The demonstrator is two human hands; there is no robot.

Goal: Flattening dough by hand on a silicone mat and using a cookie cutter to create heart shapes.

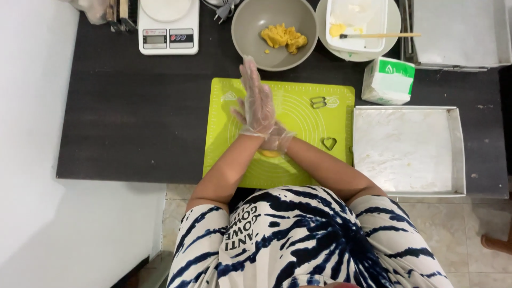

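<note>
Gloved hands [261, 114] lie pressed flat together, yellow dough [269, 153] just beneath their wrists.

The right hand [277, 140] lies mostly hidden under the gloved left hand [257, 101], and only a sliver of the yellow dough piece [269, 153] shows beneath them. The steel tray [458, 32] and scale [168, 25] run off the top edge.

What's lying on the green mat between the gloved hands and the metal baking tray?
In the head view, one small heart-shaped cutter lies on the green mat between the gloved hands and the metal baking tray.
</note>
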